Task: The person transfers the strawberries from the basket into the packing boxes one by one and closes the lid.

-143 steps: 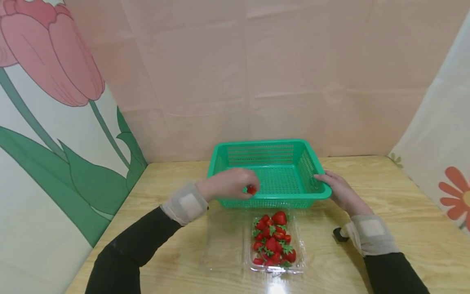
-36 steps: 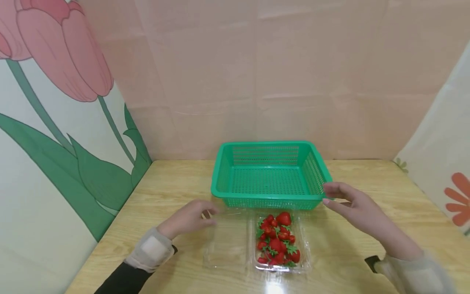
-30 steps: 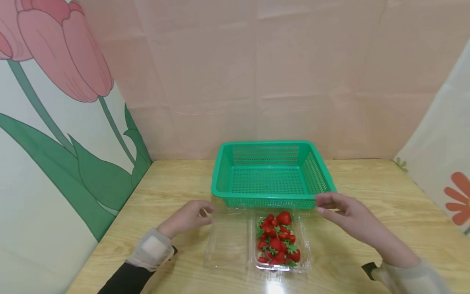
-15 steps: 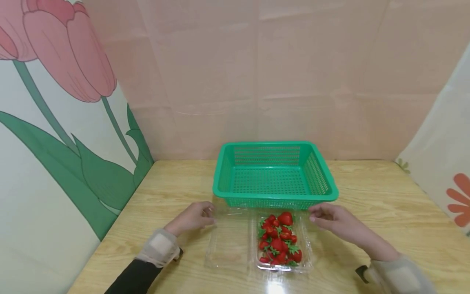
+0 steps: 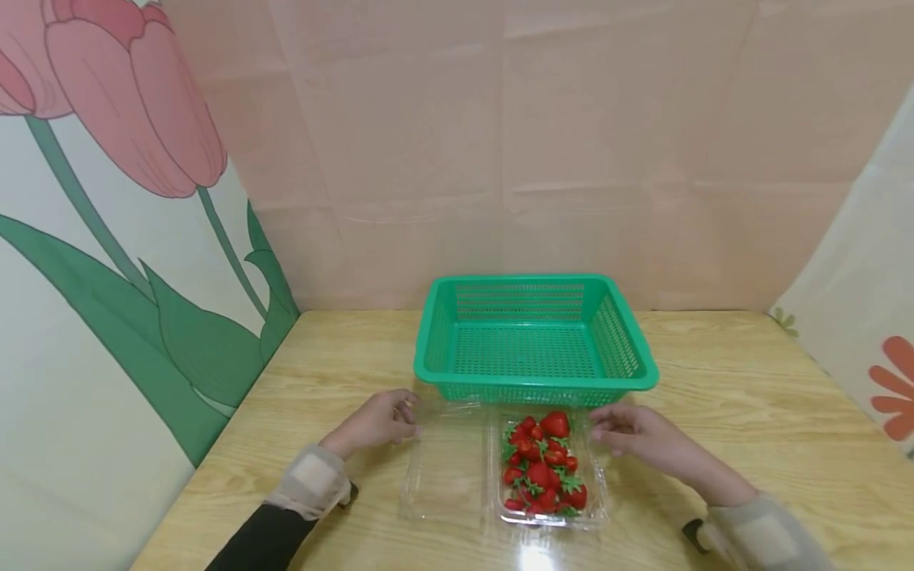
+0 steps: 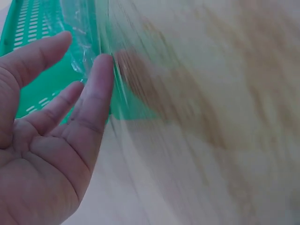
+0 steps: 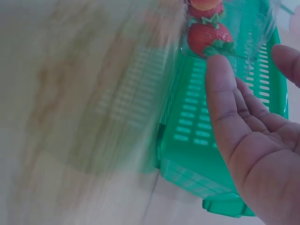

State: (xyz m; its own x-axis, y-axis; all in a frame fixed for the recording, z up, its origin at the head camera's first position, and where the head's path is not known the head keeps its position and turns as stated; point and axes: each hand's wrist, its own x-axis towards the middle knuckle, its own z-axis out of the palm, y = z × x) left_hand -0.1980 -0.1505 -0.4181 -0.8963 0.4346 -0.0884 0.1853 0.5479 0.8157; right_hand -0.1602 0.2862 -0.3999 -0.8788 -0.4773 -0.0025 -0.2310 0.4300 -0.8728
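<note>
A clear plastic clamshell box (image 5: 597,507) of strawberries (image 5: 540,476) lies on the table, its flat lid (image 5: 444,476) folded out to the left. My left hand (image 5: 374,423) is at the lid's left edge, fingers loosely bent and thumb apart, holding nothing. In the left wrist view, a fingertip of that hand (image 6: 51,159) is close to the clear plastic; contact is unclear. By the box's upper right corner is my right hand (image 5: 646,440), also relaxed and holding nothing. In the right wrist view, strawberries (image 7: 209,38) show just beyond its fingertips.
Behind the box stands a green slotted basket (image 5: 535,384), with no fruit visible inside. The wooden table (image 5: 714,357) meets a pink backdrop (image 5: 393,159) at the back. Tulip (image 5: 136,95) and flower-printed panels flank it.
Earlier my left hand held a strawberry over the basket's front and my right hand was on its right rim. Both hands have come down beside the box; the right moved left and nearer lately.
</note>
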